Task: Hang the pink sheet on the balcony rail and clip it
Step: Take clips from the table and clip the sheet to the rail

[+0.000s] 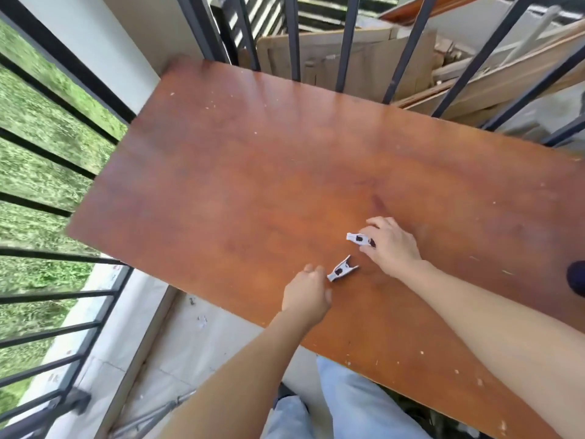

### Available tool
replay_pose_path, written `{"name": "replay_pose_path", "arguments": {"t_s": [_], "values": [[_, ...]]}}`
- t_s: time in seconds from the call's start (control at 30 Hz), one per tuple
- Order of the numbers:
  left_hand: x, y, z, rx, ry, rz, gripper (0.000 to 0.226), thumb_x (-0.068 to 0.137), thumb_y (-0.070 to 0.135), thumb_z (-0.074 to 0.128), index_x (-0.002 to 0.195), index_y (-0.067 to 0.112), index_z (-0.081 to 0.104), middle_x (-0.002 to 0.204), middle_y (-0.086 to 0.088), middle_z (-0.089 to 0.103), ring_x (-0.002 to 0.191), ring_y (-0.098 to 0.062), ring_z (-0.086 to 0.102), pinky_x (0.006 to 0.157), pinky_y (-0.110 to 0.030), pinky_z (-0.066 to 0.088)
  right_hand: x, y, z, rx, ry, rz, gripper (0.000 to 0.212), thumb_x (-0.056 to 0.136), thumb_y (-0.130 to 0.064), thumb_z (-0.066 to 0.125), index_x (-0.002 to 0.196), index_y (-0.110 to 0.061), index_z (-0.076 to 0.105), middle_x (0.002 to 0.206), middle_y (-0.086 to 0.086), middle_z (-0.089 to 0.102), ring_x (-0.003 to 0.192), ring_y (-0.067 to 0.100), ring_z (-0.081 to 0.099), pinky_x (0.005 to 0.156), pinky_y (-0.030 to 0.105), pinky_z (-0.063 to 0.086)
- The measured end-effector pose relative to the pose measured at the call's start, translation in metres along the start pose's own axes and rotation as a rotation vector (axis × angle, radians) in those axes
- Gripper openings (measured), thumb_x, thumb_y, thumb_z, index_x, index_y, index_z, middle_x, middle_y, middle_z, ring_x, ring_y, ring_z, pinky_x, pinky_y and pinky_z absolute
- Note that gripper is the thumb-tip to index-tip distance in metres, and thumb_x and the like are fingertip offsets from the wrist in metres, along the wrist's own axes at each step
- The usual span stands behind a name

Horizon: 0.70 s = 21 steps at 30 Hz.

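Observation:
Two white clothes clips lie on a brown wooden table (253,172). My right hand (392,247) has its fingertips closed on the far clip (359,239). My left hand (305,291) sits with curled fingers just left of the near clip (342,269), touching or almost touching its end. The black balcony rail (57,191) runs along the left side. No pink sheet shows in this view.
More black railing bars (345,42) stand behind the table, with stacked wooden boards and cardboard (411,58) beyond them. Grass (28,131) lies below on the left. A dark round object (577,282) sits at the table's right edge. My jeans-clad legs (348,407) are at the bottom.

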State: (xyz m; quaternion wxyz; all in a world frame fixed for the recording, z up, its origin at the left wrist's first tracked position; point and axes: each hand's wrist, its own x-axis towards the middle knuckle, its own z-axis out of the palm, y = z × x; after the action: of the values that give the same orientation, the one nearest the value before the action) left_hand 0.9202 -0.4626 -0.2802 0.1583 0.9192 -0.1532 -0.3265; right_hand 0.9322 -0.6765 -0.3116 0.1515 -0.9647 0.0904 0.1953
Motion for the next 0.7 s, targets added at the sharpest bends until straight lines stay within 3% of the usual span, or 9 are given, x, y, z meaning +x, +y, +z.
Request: {"name": "replay_pose_path", "arguments": {"t_s": [0.1, 0.23, 0.43, 0.53, 0.7], "values": [[0.030, 0.020, 0.010, 0.037, 0.065, 0.037, 0.038, 0.091, 0.036, 0.062, 0.118, 0.013, 0.049, 0.121, -0.007, 0.045, 0.114, -0.028, 0.047, 0.081, -0.041, 0.046, -0.008, 0.024, 0.000, 0.120, 0.160, 0.093, 0.024, 0.089, -0.033, 0.063, 0.110, -0.022, 0.065, 0.108, -0.005, 0.060, 0.103, 0.021, 0.055, 0.070, 0.031, 0.041], [0.054, 0.036, 0.025, 0.071, 0.067, 0.061, 0.035, 0.090, 0.032, 0.063, 0.117, 0.015, 0.049, 0.119, -0.008, 0.046, 0.111, -0.028, 0.048, 0.077, -0.039, 0.044, -0.027, 0.048, 0.005, 0.268, 0.177, 0.134, 0.022, 0.086, -0.030, 0.066, 0.107, -0.023, 0.067, 0.093, -0.003, 0.067, 0.083, 0.027, 0.062, 0.070, 0.034, 0.045], [0.016, 0.013, 0.022, -0.056, 0.006, -0.012, 0.021, 0.091, 0.018, 0.058, 0.109, 0.008, 0.053, 0.111, -0.014, 0.051, 0.100, -0.036, 0.055, 0.074, -0.041, 0.043, -0.039, 0.024, 0.012, 0.304, 0.105, 0.049, 0.022, 0.087, -0.024, 0.063, 0.109, -0.025, 0.064, 0.094, -0.004, 0.063, 0.081, 0.028, 0.060, 0.074, 0.039, 0.048], [-0.031, -0.029, 0.019, -0.114, 0.018, -0.161, 0.025, 0.090, 0.013, 0.054, 0.114, 0.007, 0.054, 0.113, -0.015, 0.050, 0.098, -0.040, 0.058, 0.079, -0.044, 0.047, -0.037, -0.017, 0.010, 0.282, 0.070, -0.065, 0.026, 0.086, -0.021, 0.065, 0.112, -0.021, 0.066, 0.098, -0.006, 0.053, 0.078, 0.029, 0.059, 0.070, 0.035, 0.044], [-0.143, -0.112, 0.014, -0.200, 0.112, -0.459, 0.027, 0.091, 0.009, 0.053, 0.117, 0.009, 0.050, 0.121, -0.012, 0.044, 0.100, -0.037, 0.056, 0.081, -0.040, 0.043, -0.039, -0.121, 0.014, 0.150, -0.119, -0.295, 0.035, 0.078, -0.017, 0.069, 0.113, -0.015, 0.065, 0.105, 0.005, 0.062, 0.092, 0.033, 0.063, 0.078, 0.038, 0.049]]}}
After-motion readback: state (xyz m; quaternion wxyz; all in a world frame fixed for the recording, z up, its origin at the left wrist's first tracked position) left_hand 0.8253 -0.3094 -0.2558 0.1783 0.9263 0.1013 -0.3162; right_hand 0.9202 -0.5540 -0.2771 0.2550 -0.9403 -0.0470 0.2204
